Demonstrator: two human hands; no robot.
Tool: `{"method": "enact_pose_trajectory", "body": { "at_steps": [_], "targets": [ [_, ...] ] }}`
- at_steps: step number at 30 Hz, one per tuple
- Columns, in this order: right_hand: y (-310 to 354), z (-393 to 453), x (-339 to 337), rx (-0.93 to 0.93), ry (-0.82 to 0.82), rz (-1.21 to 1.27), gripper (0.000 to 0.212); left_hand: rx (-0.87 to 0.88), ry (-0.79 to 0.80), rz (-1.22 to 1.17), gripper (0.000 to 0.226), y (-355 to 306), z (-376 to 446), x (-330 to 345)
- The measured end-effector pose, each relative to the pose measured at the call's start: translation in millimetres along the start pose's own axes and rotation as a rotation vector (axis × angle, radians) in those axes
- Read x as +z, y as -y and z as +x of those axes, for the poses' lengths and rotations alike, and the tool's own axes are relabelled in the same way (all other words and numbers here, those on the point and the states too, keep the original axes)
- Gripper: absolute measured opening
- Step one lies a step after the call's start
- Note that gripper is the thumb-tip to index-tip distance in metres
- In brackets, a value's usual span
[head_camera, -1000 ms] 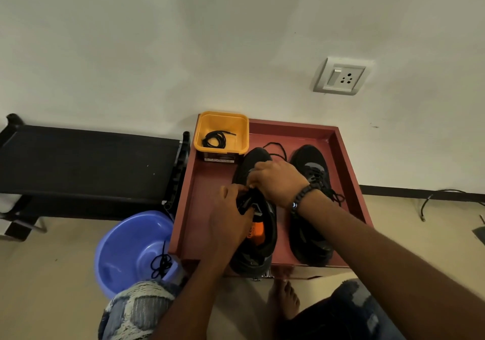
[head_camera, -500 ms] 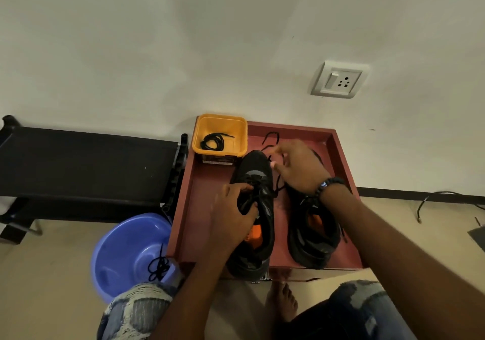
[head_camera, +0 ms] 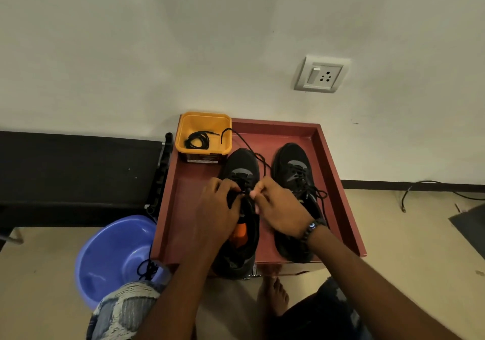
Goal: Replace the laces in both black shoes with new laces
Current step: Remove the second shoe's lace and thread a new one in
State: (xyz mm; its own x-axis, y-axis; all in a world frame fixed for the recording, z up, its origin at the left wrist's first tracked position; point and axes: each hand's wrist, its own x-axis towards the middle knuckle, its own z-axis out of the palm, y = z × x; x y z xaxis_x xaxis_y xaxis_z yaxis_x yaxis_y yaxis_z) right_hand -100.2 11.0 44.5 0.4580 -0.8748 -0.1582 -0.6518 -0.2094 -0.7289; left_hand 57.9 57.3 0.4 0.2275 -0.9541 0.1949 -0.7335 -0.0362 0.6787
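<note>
Two black shoes stand side by side on a dark red tray [head_camera: 338, 182]. My left hand [head_camera: 217, 211] grips the left shoe [head_camera: 242, 166] at its eyelets. My right hand [head_camera: 278, 208] pinches a black lace [head_camera: 252, 152] beside the same eyelets. The free end of that lace trails back over the toe to the rim of a yellow tub [head_camera: 203, 132]. The right shoe [head_camera: 294, 169] is laced, with loose ends lying to its right. A coiled black lace [head_camera: 196, 140] lies inside the yellow tub.
A blue plastic basin [head_camera: 115, 255] with a black lace [head_camera: 148, 267] in it sits on the floor to the left. Behind it stands a black bench [head_camera: 78, 171]. The wall carries a switch socket [head_camera: 321, 74]. A cable [head_camera: 430, 186] lies at right. My knees and a bare foot [head_camera: 274, 295] are below the tray.
My right hand pulled the lace out toward the far right, then came back to the left shoe's eyelets. The lace end now reaches the yellow tub. My left hand stayed on the shoe.
</note>
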Motion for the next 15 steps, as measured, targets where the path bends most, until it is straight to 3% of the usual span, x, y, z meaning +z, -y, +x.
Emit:
{"method": "enact_pose_trajectory", "body": {
  "at_steps": [2, 5, 9, 12, 15],
  "targets": [
    [-3, 0, -8, 0.061, -0.142, 0.291, 0.01, 0.009, 0.0, -0.051, 0.018, -1, 1, -2],
    [-7, 5, -26, 0.219, -0.339, 0.637, 0.011, 0.011, 0.129, -0.099, 0.028, 1, 3, -3],
    [-6, 2, -35, 0.278, -0.375, 0.728, 0.007, 0.027, 0.216, -0.02, 0.043, -2, 0, 2],
    [7, -10, -33, 0.182, -0.189, 0.626, 0.009, 0.016, 0.21, -0.004, 0.044, -1, 1, 6],
    [26, -28, -20, 0.111, 0.207, 0.338, 0.012, 0.029, 0.214, 0.074, 0.044, 2, 4, 9]
  ]
}}
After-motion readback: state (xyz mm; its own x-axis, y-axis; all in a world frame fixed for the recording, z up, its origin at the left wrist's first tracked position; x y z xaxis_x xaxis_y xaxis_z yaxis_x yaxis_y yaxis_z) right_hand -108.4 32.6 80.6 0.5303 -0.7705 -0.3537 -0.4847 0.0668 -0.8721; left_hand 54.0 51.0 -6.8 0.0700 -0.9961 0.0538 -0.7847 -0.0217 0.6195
